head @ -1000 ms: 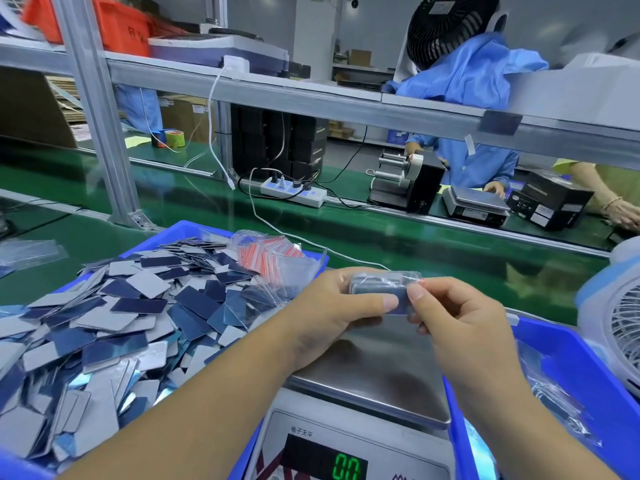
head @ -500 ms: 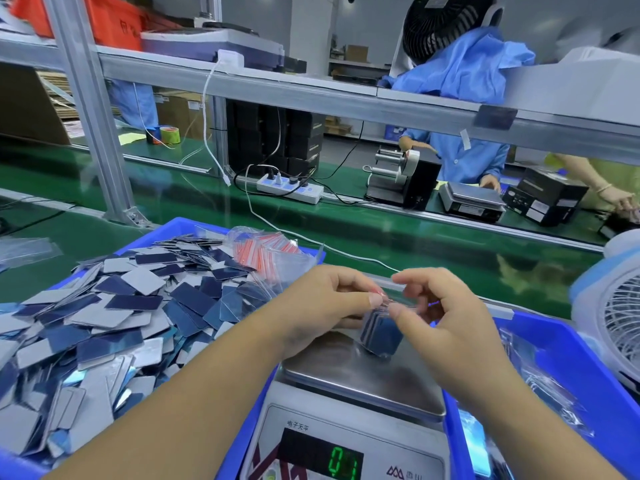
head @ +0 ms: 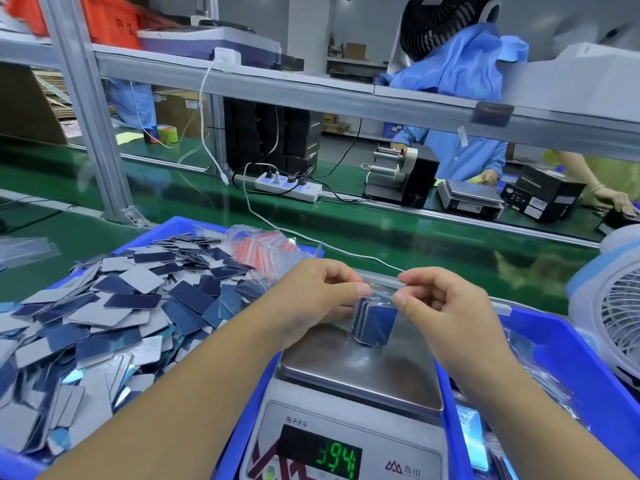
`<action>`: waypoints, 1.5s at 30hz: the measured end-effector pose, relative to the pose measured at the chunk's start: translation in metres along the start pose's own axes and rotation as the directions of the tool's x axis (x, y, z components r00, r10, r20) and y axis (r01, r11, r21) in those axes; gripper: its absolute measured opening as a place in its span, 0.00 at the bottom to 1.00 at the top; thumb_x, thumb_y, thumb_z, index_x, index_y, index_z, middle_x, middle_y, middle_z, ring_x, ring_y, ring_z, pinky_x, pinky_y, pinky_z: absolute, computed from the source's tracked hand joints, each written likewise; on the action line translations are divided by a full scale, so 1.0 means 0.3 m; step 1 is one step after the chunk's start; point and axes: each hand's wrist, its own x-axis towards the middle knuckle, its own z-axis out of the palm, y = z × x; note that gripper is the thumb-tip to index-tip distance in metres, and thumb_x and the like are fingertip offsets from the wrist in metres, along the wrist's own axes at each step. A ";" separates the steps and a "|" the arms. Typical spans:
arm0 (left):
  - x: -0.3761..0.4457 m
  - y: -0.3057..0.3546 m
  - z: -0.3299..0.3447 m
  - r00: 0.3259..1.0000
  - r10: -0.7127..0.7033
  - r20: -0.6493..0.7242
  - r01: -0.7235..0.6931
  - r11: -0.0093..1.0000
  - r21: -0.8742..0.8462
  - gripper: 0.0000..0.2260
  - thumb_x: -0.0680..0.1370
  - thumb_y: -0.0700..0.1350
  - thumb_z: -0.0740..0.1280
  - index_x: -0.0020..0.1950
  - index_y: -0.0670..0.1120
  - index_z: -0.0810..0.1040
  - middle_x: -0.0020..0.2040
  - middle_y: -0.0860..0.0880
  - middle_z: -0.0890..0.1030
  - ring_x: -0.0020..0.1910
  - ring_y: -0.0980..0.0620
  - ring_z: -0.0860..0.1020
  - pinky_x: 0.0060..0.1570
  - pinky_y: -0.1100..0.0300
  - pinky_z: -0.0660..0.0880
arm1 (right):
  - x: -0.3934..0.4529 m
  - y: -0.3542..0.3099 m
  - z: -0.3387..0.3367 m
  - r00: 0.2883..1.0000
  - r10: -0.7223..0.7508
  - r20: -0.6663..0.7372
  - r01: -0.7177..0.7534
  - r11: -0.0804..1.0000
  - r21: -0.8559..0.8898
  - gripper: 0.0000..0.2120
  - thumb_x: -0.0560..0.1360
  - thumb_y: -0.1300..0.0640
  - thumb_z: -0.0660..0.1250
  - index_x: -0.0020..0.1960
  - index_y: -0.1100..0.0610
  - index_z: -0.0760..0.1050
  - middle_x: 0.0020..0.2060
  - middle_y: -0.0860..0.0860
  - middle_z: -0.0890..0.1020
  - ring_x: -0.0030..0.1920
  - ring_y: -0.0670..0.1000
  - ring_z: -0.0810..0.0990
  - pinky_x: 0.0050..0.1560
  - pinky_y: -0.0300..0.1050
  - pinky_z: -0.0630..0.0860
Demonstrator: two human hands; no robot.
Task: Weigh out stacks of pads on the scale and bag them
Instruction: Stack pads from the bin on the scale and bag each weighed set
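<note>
Loose pads [head: 104, 317] fill the blue bin [head: 180, 227] at left. Over the scale [head: 360, 372], the left hand [head: 320, 296] and right hand [head: 440, 299] pinch the top of a clear bag [head: 375, 299] holding a pad stack [head: 374, 323] that rests on the pan.

Factory packing line with a green conveyor belt [head: 381, 233] and metal shelving.

An aluminium shelf rail [head: 311, 88] crosses the view on a slanted metal post [head: 86, 112]. Orange crates [head: 104, 19] and a black fan [head: 440, 19] sit on top. Behind the belt are a white power strip [head: 289, 188], a label dispenser [head: 401, 178] and a worker in a blue coat [head: 464, 157].
</note>
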 end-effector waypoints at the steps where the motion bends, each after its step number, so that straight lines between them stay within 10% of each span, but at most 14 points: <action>1: 0.000 0.001 0.000 1.000 0.005 0.005 -0.005 1.000 0.005 0.03 0.77 0.35 0.72 0.44 0.40 0.79 0.47 0.37 0.78 0.46 0.44 0.80 0.51 0.52 0.82 | 0.000 0.000 0.001 1.000 0.006 0.008 -0.006 1.000 0.011 0.11 0.72 0.66 0.74 0.47 0.50 0.81 0.36 0.46 0.84 0.36 0.42 0.80 0.38 0.32 0.76; 20: -0.008 -0.018 0.027 0.986 0.156 0.064 -0.167 0.950 0.264 0.04 0.70 0.46 0.71 0.40 0.46 0.80 0.40 0.43 0.79 0.42 0.48 0.75 0.57 0.36 0.75 | -0.012 0.026 0.026 0.995 -0.052 0.081 0.044 0.995 0.089 0.17 0.73 0.68 0.72 0.47 0.45 0.81 0.38 0.48 0.83 0.41 0.48 0.81 0.46 0.44 0.77; 26: -0.004 -0.033 0.027 0.978 0.181 0.107 -0.202 0.952 0.232 0.05 0.70 0.46 0.73 0.42 0.46 0.82 0.37 0.50 0.79 0.39 0.54 0.75 0.45 0.57 0.74 | -0.011 0.022 0.021 0.995 -0.070 0.076 0.061 0.992 0.112 0.15 0.72 0.66 0.73 0.47 0.45 0.81 0.38 0.49 0.83 0.40 0.49 0.81 0.44 0.40 0.79; 45: 0.016 0.019 -0.112 0.965 0.262 0.021 -0.260 0.938 0.228 0.06 0.69 0.39 0.72 0.34 0.49 0.82 0.36 0.46 0.81 0.38 0.52 0.78 0.49 0.57 0.77 | 0.040 -0.005 -0.087 0.999 -0.052 -0.010 0.053 0.983 0.174 0.16 0.69 0.71 0.73 0.35 0.50 0.79 0.29 0.49 0.79 0.31 0.47 0.77 0.33 0.35 0.75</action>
